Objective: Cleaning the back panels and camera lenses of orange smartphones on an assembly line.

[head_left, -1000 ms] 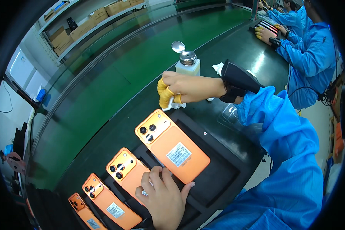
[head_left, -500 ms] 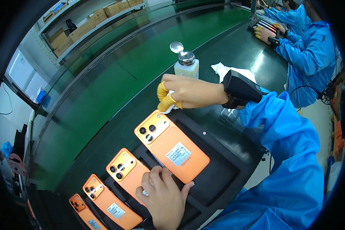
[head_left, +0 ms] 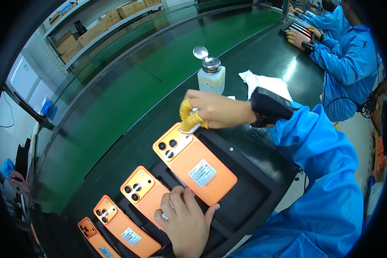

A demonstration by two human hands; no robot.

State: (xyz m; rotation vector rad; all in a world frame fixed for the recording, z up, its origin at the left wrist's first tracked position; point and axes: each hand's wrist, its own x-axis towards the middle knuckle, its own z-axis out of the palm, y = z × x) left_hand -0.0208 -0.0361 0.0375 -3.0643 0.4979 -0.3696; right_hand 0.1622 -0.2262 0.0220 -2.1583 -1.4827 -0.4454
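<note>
Fingers (head_left: 176, 203) of the left hand (head_left: 185, 228) are spread and loosely curved near the lower edge, its thumb at the near end of the right-most phone (head_left: 195, 165). Its fingertips come to that phone's left side, and the palm covers part of the second phone (head_left: 146, 194); I cannot tell whether it grips anything. A third phone (head_left: 125, 225) and a fourth (head_left: 95, 237) follow to the left, all orange, backs up, each with a white label. They lie slantwise in a row on a black tray (head_left: 253, 189), the right-most one's camera end at the tray's far edge.

There the right hand (head_left: 217, 111), with yellow finger covers (head_left: 186, 108), is pinched closed around a small white wipe (head_left: 196, 128), pressing it to the far corner of that phone's camera panel. A black device (head_left: 271, 105) sits on the right wrist above a blue sleeve (head_left: 320, 146).

Beyond the tray, on the dark green surface, stand a translucent bottle (head_left: 211, 81), its metal lid raised, and a white cloth (head_left: 268, 86). Farther off, a co-worker (head_left: 348, 64) in blue is at the surface's right edge, and cardboard boxes (head_left: 110, 17) fill a shelf.
</note>
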